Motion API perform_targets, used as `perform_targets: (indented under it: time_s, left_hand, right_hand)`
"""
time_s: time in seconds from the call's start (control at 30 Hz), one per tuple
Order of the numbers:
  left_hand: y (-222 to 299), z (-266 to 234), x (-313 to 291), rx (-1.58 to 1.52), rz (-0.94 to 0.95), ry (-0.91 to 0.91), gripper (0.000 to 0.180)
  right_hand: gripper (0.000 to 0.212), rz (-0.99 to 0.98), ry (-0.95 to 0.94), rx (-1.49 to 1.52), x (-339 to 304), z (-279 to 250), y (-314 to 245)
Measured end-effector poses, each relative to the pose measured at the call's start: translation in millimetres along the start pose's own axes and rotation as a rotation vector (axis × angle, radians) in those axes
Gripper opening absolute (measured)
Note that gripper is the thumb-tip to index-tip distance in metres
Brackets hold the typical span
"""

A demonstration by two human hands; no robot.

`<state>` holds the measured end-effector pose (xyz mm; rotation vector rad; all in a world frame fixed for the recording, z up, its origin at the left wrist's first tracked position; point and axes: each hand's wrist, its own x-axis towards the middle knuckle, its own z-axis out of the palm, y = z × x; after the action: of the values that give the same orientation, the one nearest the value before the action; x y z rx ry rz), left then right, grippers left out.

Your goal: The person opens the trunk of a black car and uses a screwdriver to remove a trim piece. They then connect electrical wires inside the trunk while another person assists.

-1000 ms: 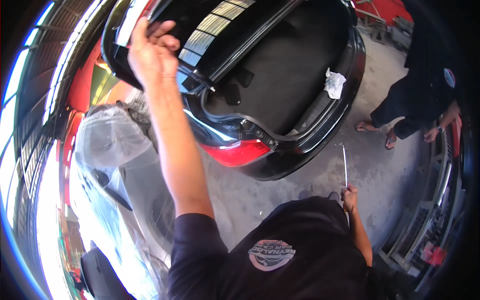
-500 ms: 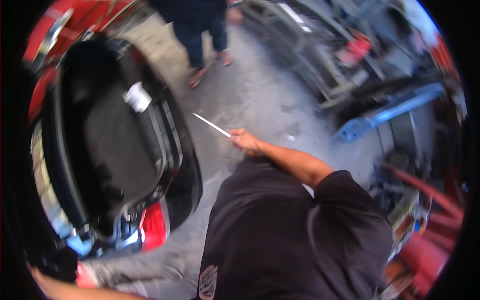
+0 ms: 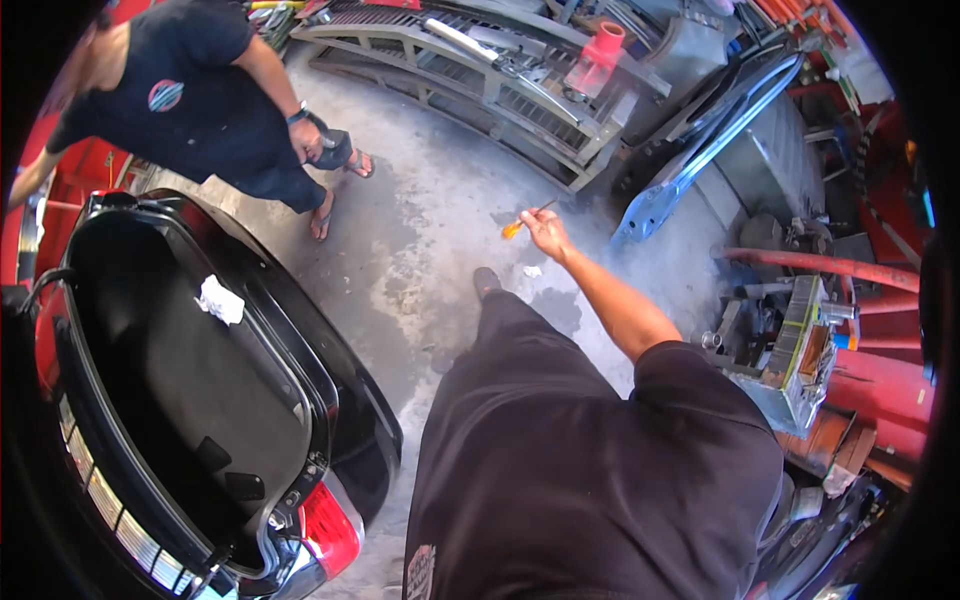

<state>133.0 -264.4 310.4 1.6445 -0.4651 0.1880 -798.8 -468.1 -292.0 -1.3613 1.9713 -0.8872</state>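
Note:
My right hand (image 3: 546, 235) is out in front of me over the concrete floor, fingers closed round a slim stick-like tool (image 3: 513, 230). One end of the tool is orange. A thin dark shaft sticks out on the other side of the fingers; its exact kind is too small to make out. Nothing else touches this hand. My left hand is out of the picture. To my left stands a black car with its trunk (image 3: 190, 360) open, and a crumpled white cloth or paper (image 3: 220, 301) lies inside by the sill.
Another person (image 3: 200, 100) in dark clothes stands beyond the trunk, a dark object in one hand. Metal ramps (image 3: 450, 70) carry a red piece (image 3: 600, 60). A blue panel (image 3: 700, 160) leans at the right, near red bars (image 3: 820, 264) and a metal box (image 3: 790, 360).
My view has swung to the right, and blur has cleared. My right hand reaches farther out with the tool. My left forearm, seen before at the lower left, has left the picture.

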Motion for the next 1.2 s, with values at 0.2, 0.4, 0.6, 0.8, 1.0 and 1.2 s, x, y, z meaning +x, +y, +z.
perform_targets:
  time_s: [0.2,0.4,0.6,0.8,1.0,1.2]
  left_hand:
    - [57.7,-115.1,31.1,-0.035,-0.089,-0.026,0.055]
    - [141.8,-65.1,-5.4,-0.364,0.106,-0.061,0.045]
    - [144.8,-51.6,-101.0,0.031,0.095,0.28,0.061]
    - [157.7,-7.2,-119.5,0.838,1.058,0.278,0.047]
    - [139.6,-15.2,-89.0,0.724,0.842,0.388,0.051]
    - [138.1,-7.3,-98.3,0.598,1.05,0.393,0.038]
  right_hand:
    - [0.023,0.03,-0.126,-0.022,28.2,-65.0,25.4]
    - [0.056,0.426,-0.68,0.856,40.5,-42.8,124.2]
    - [0.068,0.547,-0.901,0.602,36.9,-6.6,3.5]
    - [0.069,0.508,-1.182,0.664,35.2,30.9,-76.0]
    - [0.056,0.364,-1.12,0.637,35.6,46.3,-77.0]
    - [0.062,0.356,-0.811,0.519,-7.8,54.7,-42.5]
